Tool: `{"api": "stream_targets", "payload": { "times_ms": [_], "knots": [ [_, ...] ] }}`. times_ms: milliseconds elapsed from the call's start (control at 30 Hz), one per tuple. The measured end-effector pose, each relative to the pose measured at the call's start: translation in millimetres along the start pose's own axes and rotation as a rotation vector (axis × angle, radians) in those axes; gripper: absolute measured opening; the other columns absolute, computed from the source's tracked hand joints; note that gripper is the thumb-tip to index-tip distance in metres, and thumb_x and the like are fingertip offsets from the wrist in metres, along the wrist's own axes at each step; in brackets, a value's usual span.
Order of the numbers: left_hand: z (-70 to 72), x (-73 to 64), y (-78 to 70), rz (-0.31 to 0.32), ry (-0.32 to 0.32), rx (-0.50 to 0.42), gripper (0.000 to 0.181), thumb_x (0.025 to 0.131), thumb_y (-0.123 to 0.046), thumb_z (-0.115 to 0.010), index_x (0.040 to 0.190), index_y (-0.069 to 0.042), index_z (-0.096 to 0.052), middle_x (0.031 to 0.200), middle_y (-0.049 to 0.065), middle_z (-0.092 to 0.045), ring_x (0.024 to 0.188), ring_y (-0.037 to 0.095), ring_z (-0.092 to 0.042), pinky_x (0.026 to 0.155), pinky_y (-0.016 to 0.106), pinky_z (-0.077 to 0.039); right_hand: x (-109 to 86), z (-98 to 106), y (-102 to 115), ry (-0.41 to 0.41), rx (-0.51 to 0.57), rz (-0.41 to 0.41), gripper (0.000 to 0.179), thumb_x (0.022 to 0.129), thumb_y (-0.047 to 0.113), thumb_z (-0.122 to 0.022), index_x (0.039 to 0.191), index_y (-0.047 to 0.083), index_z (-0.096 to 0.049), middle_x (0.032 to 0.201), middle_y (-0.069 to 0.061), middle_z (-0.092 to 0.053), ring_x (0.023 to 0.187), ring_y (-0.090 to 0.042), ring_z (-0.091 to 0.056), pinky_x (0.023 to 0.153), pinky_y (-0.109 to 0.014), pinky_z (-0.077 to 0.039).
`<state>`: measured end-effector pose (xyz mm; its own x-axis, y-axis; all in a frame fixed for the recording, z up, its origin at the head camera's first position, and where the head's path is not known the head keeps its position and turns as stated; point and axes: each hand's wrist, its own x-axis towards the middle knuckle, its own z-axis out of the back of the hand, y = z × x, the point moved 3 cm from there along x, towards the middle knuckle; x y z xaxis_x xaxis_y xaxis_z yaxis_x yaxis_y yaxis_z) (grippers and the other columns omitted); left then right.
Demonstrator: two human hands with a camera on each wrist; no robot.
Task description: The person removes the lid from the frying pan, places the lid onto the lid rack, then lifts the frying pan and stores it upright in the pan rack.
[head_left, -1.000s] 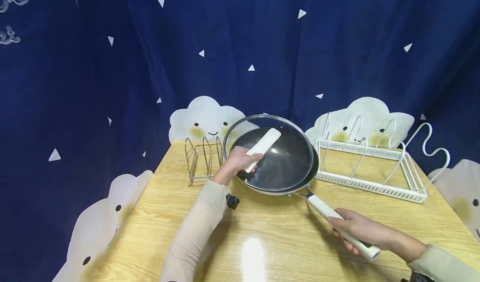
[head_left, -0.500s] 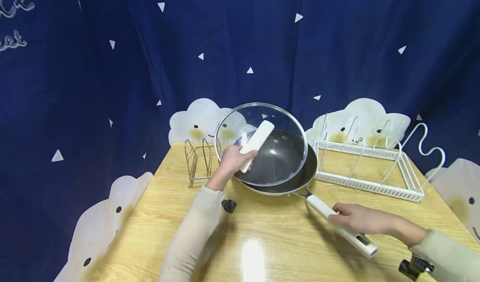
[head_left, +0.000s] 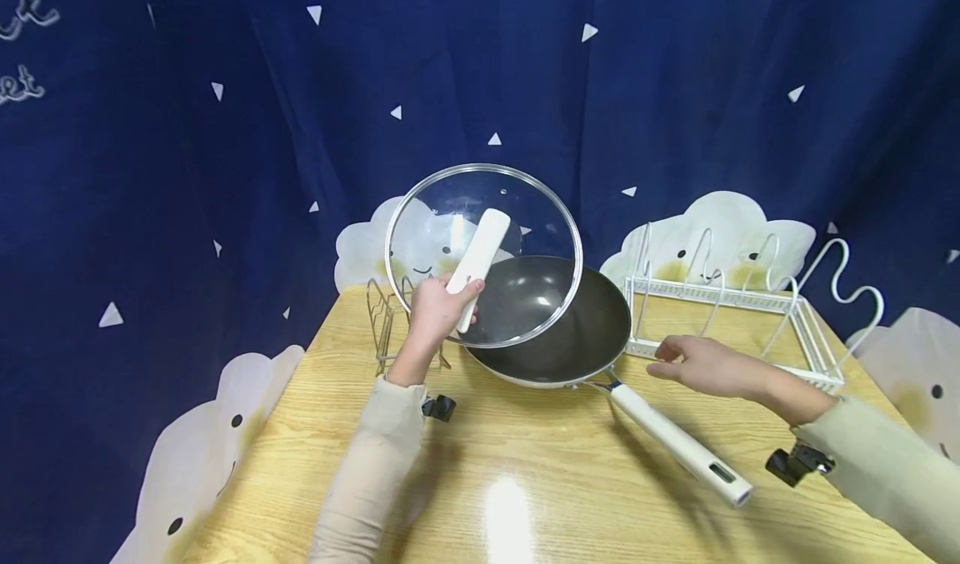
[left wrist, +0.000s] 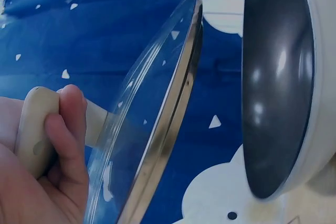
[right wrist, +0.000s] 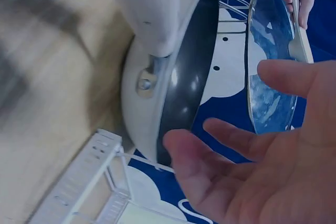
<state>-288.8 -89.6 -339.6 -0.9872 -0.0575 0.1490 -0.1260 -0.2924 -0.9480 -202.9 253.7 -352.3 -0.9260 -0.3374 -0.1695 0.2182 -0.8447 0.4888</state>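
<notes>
My left hand [head_left: 440, 307] grips the white handle [left wrist: 38, 129] of a round glass lid [head_left: 420, 214] with a metal rim. The lid is lifted and tilted, and the left wrist view has a gap between it and the pan. Below and to its right, a frying pan [head_left: 600, 331] with a dark inside and a cream outside sits on the table. Its long white handle [head_left: 675, 435] points to the front right. My right hand [head_left: 708, 366] hovers above that handle, fingers loosely bent and holding nothing; in the right wrist view the fingers [right wrist: 184, 153] spread beside the pan.
At the left, behind my left hand, stands a small wire rack [head_left: 382, 322]. A larger white rack [head_left: 810, 339] with curved wire dividers takes up the right back of the wooden table [head_left: 337, 431]. A dark blue curtain [head_left: 480, 64] with cloud shapes hangs behind.
My left hand has raised the lid off the pan, up and to the left. My right hand has let go of the pan's handle and moved up above it.
</notes>
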Motion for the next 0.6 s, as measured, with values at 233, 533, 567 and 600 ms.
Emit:
{"api": "stream_targets", "payload": {
  "times_ms": [233,533,567,600],
  "knots": [
    [24.4,-1.7,-5.8,-0.018,-0.095,0.058,0.038,0.083,-0.030,-0.074,0.096,0.004,-0.067,0.071,0.017,-0.066,0.046,0.016,-0.062,0.045,0.031,-0.053,20.6,13.3,18.9,-0.083,-0.012,0.026,0.051,0.090,0.039,-0.060,0.110,-0.007,-0.055,0.107,-0.022,-0.062,0.097,-0.037,-0.059,0.079,-0.048,-0.048],
    [52.3,-4.1,-14.8,-0.108,-0.200,0.242,0.039,0.081,-0.037,-0.074,0.093,0.000,-0.070,0.071,0.013,-0.068,0.052,0.021,-0.064,0.043,0.029,-0.049,47.5,16.1,43.2,-0.070,0.020,0.020,0.055,0.090,0.036,-0.060,0.119,-0.010,-0.050,0.104,-0.021,-0.062,0.085,-0.029,-0.062,0.074,-0.041,-0.050],
    [54.9,-4.4,-15.3,-0.116,-0.212,0.260,0.039,0.081,-0.038,-0.073,0.092,-0.001,-0.071,0.070,0.012,-0.068,0.052,0.020,-0.064,0.042,0.028,-0.048,50.5,15.7,45.2,-0.051,0.042,0.013,0.056,0.090,0.035,-0.059,0.121,-0.010,-0.048,0.101,-0.021,-0.062,0.079,-0.027,-0.062,0.070,-0.039,-0.051],
    [57.2,-4.7,-15.4,-0.119,-0.216,0.255,0.038,0.081,-0.037,-0.074,0.091,-0.001,-0.070,0.070,0.013,-0.068,0.051,0.020,-0.064,0.041,0.027,-0.048,53.5,15.1,47.5,-0.029,0.067,0.010,0.057,0.090,0.035,-0.059,0.123,-0.010,-0.046,0.097,-0.020,-0.062,0.076,-0.024,-0.062,0.067,-0.037,-0.051]
  ]
}}
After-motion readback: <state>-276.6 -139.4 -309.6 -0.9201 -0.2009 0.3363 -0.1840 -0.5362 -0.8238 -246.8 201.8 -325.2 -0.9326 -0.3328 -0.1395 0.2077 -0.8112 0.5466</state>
